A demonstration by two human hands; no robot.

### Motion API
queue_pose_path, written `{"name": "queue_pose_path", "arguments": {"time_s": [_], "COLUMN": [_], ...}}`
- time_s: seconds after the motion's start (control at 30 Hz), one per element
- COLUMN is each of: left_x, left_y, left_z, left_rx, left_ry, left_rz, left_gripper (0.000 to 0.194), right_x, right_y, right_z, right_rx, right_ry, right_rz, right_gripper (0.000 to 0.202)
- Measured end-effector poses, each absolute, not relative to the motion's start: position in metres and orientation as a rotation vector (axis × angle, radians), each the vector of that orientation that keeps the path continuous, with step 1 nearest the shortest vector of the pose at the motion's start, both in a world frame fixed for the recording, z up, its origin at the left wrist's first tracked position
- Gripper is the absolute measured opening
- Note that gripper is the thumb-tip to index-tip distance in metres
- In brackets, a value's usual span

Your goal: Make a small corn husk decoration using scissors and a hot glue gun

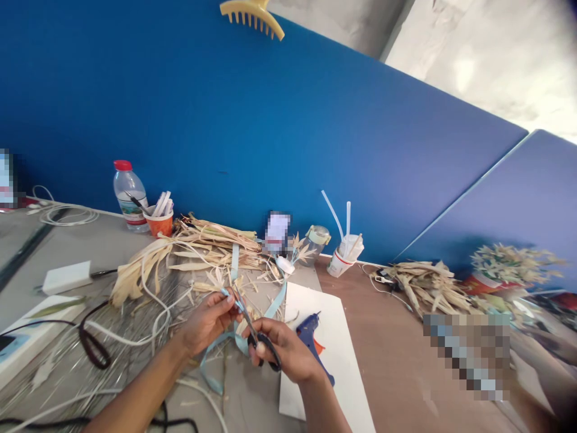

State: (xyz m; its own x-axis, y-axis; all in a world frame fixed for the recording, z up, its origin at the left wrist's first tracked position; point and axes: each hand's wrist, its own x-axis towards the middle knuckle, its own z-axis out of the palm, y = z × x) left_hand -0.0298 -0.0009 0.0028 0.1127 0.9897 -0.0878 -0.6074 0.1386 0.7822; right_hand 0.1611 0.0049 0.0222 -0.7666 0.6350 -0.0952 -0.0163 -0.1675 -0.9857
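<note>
Head feed, read from my remote post. Landmark: the white board (pixel 338 343) on the surface (pixel 406 349).

Both hands were in the air to the left of the board. The left hand (pixel 210 322) was the farther from it. I read its grip as closed, thumb and finger pinching a narrow blue strip (pixel 229 297). Pale husk pieces (pixel 216 279) fanned out just past the strip; whether they were joined to it, I could not tell.

The right hand (pixel 282 346), close by the board's near left edge, had its grip closed around the black handles of the scissors (pixel 252 331). The blades pointed away from the wearer and leaned left, tips beside the left fingertips. How wide the blades stood, I could not make out.

Key relation: the strip lay beyond the right grip and to its left, its long axis slanting from far left to near right, across the line of the blades. The left hand was nearer, already on it; the husk end pointed away, leaning left.

Also logged: blue glue gun (pixel 311 343) lying on the board, nozzle away; loose ribbon (pixel 211 379) left of the board, below the hands; dried husks (pixel 216 237) beyond them.
</note>
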Motion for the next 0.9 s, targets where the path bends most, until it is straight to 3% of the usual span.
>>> {"name": "queue_pose_path", "arguments": {"time_s": [0.9], "left_x": [-0.029], "left_y": [-0.001], "left_z": [0.007], "left_rx": [0.706], "left_ry": [0.726], "left_rz": [1.291], "left_gripper": [0.021], "right_x": [0.148], "right_y": [-0.005], "right_z": [0.034], "right_rx": [-0.795], "right_ry": [-1.633], "right_rz": [1.852], "right_gripper": [0.046]}}
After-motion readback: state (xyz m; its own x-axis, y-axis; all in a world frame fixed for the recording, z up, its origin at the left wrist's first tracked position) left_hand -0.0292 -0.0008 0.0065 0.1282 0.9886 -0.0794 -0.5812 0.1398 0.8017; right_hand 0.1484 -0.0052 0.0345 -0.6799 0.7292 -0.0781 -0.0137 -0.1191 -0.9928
